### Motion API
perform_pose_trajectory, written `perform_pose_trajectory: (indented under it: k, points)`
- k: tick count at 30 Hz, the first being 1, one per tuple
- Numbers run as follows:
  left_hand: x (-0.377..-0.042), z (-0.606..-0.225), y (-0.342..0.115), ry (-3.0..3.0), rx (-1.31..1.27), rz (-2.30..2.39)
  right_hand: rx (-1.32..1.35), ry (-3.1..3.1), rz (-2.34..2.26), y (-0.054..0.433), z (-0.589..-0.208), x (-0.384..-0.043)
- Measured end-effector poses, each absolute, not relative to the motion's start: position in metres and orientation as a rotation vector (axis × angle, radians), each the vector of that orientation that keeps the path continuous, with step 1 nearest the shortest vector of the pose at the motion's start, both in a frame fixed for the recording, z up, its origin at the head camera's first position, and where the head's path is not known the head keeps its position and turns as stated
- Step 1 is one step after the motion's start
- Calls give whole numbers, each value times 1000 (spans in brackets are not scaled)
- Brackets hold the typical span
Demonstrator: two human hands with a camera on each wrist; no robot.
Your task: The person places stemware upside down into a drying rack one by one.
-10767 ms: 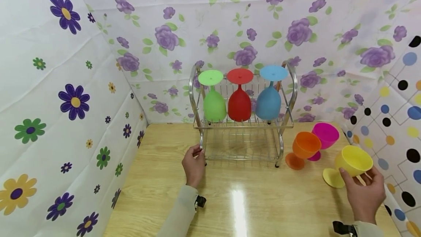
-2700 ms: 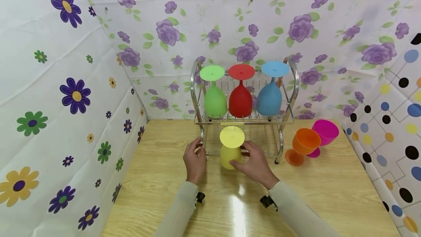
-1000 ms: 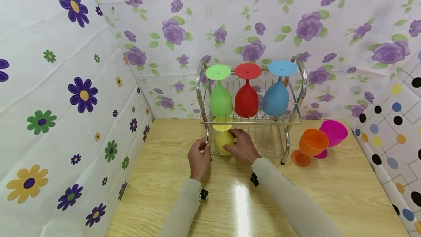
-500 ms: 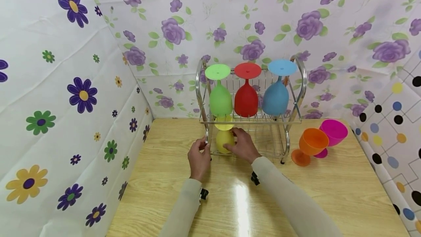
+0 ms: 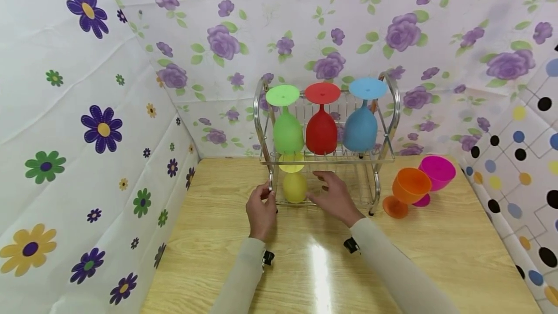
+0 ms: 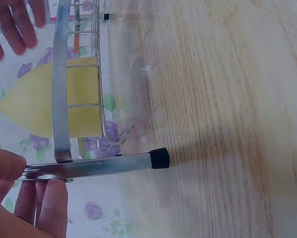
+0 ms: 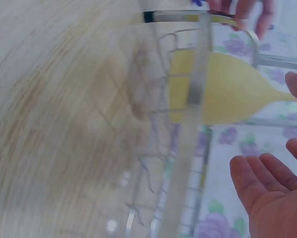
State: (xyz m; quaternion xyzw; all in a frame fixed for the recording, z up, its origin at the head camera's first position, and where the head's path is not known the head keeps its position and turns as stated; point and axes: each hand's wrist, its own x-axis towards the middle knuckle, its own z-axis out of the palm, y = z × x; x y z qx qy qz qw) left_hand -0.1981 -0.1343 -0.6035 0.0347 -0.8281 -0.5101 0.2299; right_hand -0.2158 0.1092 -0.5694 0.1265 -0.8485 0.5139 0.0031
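A yellow goblet (image 5: 295,188) stands upside down at the left end of the lower shelf of a two-tier metal dish rack (image 5: 322,162). Its base shows partly behind the upper shelf's front bar. Just right of the goblet is my right hand (image 5: 334,198), fingers spread and apart from it; the right wrist view shows the gap between the fingers and the goblet (image 7: 228,89). My left hand (image 5: 261,211) grips the rack's left front leg (image 6: 89,169), thumb on one side and fingers on the other. Green (image 5: 288,132), red (image 5: 321,132) and blue (image 5: 361,129) goblets stand inverted on the upper shelf.
Right of the rack, an orange goblet (image 5: 411,185) and a magenta goblet (image 5: 437,173) stand upright on the wooden table (image 5: 436,251). Flowered cloth (image 5: 209,110) hangs behind and at the left, dotted cloth (image 5: 519,178) at the right.
The yellow goblet went from the right side of the table, turned over, onto the lower shelf. My right hand has just let go of it and drawn rightward. My left hand stayed on the leg.
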Motion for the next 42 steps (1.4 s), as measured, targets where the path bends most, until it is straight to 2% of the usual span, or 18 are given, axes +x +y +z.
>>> perform_pose_trajectory:
  k: [7,15,29,42]
  points:
    - [-196,-605,-134,-2247,81,-1407,439,-2434,1491,135,-544,-187]
    - [-197,-606,-132,-2245,81,-1438,432,-2247,1210,177,-531,-162]
    - [-196,-608,-134,-2243,98,-1451,129,-2025,1091,279,-541,-133]
    - [-195,-607,-134,-2253,92,-1502,-106,-2043,1172,311,-559,-129]
